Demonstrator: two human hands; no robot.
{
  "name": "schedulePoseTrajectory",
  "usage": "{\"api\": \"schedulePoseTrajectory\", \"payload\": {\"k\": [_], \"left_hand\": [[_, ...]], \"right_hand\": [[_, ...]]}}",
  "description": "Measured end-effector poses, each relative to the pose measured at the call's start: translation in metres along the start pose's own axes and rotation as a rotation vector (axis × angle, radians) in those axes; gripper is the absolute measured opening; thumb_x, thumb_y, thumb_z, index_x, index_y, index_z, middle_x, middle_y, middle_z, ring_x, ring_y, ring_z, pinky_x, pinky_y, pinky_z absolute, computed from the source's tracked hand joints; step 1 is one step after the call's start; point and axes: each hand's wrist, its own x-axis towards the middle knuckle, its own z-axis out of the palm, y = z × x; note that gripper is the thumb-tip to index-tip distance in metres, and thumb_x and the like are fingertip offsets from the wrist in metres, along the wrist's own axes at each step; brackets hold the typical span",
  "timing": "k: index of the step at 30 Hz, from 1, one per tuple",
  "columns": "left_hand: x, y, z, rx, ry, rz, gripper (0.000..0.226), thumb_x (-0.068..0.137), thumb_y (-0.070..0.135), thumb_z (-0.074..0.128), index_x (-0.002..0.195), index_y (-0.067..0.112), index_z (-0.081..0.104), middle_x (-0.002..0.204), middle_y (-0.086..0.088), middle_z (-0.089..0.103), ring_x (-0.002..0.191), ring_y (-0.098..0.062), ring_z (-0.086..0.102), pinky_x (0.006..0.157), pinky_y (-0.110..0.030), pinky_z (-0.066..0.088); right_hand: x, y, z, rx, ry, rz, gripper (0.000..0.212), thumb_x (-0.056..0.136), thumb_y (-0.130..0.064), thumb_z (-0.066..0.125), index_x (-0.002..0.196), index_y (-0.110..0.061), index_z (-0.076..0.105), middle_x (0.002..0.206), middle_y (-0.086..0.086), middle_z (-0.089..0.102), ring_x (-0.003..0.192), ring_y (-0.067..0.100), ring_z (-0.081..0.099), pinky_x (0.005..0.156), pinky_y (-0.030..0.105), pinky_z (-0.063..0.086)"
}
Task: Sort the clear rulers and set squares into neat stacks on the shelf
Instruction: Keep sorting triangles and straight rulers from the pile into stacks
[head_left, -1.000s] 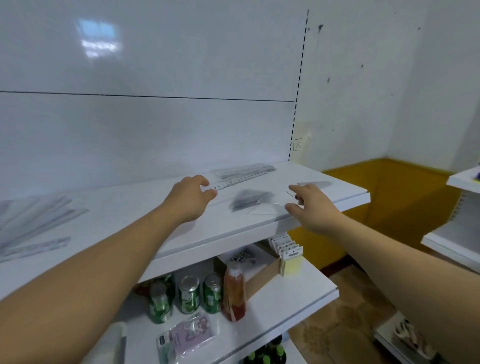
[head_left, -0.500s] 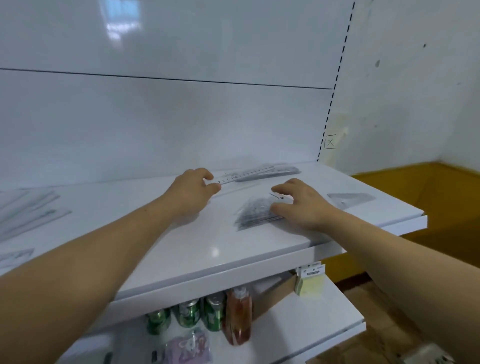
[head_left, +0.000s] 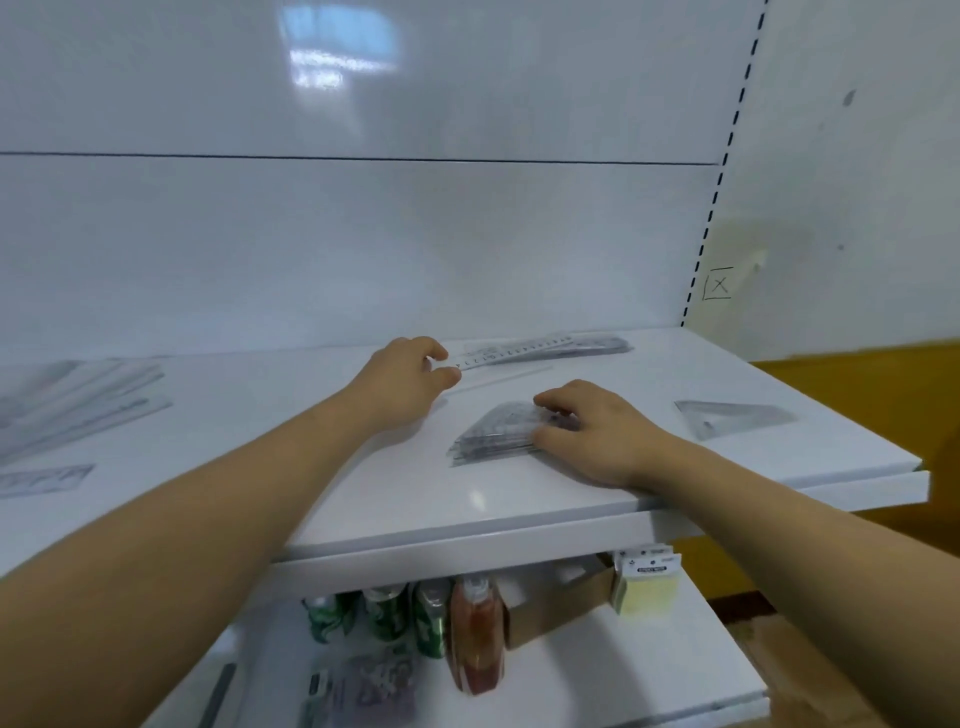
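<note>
On the white top shelf (head_left: 519, 514), my right hand (head_left: 592, 431) rests with curled fingers on the right end of a stack of clear set squares (head_left: 493, 436). My left hand (head_left: 405, 379) pinches the left tip of a clear ruler (head_left: 514, 356), which lies on a ruler stack (head_left: 571, 345) by the back panel. A single clear set square (head_left: 727, 418) lies flat to the right, apart from both hands. More clear rulers (head_left: 72, 405) and one small piece (head_left: 41, 478) lie at the far left.
The lower shelf (head_left: 613, 654) carries green cans (head_left: 389, 613), a reddish bottle (head_left: 475, 634), a cardboard box (head_left: 556, 603), yellow sponges (head_left: 649, 587) and a purple packet (head_left: 374, 691). A white back panel rises behind the top shelf; a yellow wall base is at the right.
My right hand has come down onto the set square stack and settled at its right end. My left hand keeps pinching the ruler tip. The camera has turned right and closer.
</note>
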Motion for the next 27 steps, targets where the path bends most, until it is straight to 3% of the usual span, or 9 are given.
{"api": "schedulePoseTrajectory", "payload": {"k": [6,11,18,24,27], "left_hand": [[0.011,0.005,0.003,0.04,-0.03,0.035,0.04,0.093,0.038,0.055,0.127,0.018,0.053,0.13,-0.008,0.048,0.119,-0.021,0.049,0.094,-0.027,0.034],[0.039,0.015,0.013,0.097,-0.101,0.053,0.042,0.093,0.042,0.053,0.13,0.022,0.051,0.14,-0.007,0.04,0.125,-0.024,0.045,0.099,-0.031,0.033],[0.078,0.014,0.036,0.1,-0.114,0.058,0.04,0.094,0.044,0.051,0.128,0.024,0.051,0.14,-0.004,0.039,0.121,-0.025,0.045,0.098,-0.034,0.036],[0.099,0.013,0.044,0.108,-0.094,0.085,0.042,0.095,0.042,0.05,0.132,0.022,0.05,0.141,-0.005,0.041,0.125,-0.025,0.043,0.099,-0.032,0.034],[0.109,0.013,0.048,0.138,-0.123,0.087,0.044,0.093,0.044,0.053,0.132,0.022,0.052,0.141,-0.005,0.045,0.126,-0.025,0.044,0.101,-0.031,0.034]], "right_hand": [[-0.022,0.007,-0.012,-0.068,-0.059,0.046,0.086,0.081,-0.064,0.053,0.149,-0.024,0.02,0.152,-0.005,0.027,0.137,0.013,0.029,0.11,0.032,0.027],[-0.038,0.01,-0.022,-0.261,-0.134,0.138,0.079,0.083,-0.071,0.039,0.138,-0.015,0.037,0.145,0.002,0.036,0.131,0.019,0.035,0.105,0.035,0.03],[-0.039,0.012,-0.018,-0.355,-0.147,0.115,0.075,0.086,-0.071,0.029,0.141,-0.02,0.031,0.148,-0.002,0.032,0.135,0.016,0.026,0.112,0.035,0.02],[-0.034,0.018,-0.014,-0.357,-0.22,0.145,0.085,0.086,-0.073,0.023,0.152,-0.023,0.002,0.16,-0.004,-0.005,0.147,0.013,-0.005,0.12,0.037,0.001],[-0.031,0.021,-0.013,-0.353,-0.235,0.155,0.088,0.085,-0.074,0.022,0.152,-0.023,-0.002,0.16,-0.004,-0.009,0.146,0.011,-0.009,0.119,0.037,-0.002]]}}
